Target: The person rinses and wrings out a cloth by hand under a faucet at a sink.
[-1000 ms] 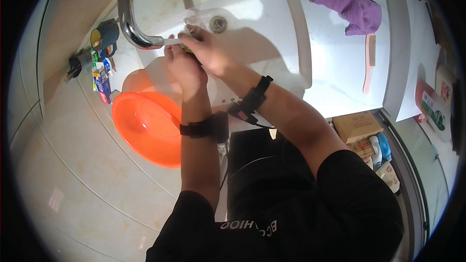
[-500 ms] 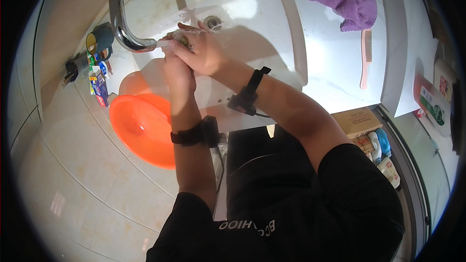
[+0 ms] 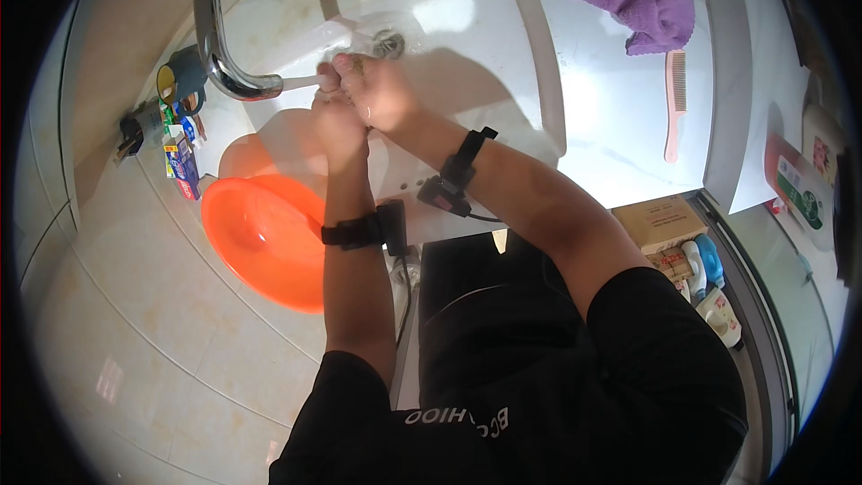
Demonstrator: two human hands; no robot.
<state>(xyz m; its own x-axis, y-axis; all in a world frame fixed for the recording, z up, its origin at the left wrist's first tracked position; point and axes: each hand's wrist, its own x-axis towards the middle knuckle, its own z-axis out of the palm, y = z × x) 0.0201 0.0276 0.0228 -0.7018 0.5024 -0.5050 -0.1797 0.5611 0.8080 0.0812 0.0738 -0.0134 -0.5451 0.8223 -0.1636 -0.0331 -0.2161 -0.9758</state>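
Over the white sink [image 3: 541, 63], my left hand [image 3: 339, 121] and my right hand [image 3: 381, 94] are pressed together with curled fingers. Water runs from the chrome faucet [image 3: 212, 31] in a short stream [image 3: 303, 83] onto them, and the skin looks wet. Both hands are closed; whatever lies between them is hidden. The metal drain [image 3: 389, 43] shows just beyond my knuckles. Each wrist wears a black strap with a small box and cable.
An orange basin [image 3: 260, 242] stands at the sink's left. A dark mug [image 3: 184, 76] and toothpaste boxes [image 3: 182, 162] sit at the far left. On the right counter lie a purple towel [image 3: 628, 0] and a pink comb [image 3: 673, 108]. A cardboard box [image 3: 660, 224] is lower right.
My fingers have curled into a tighter clasp. A small greenish thing glimpsed between my hands earlier is now covered. The water keeps running.
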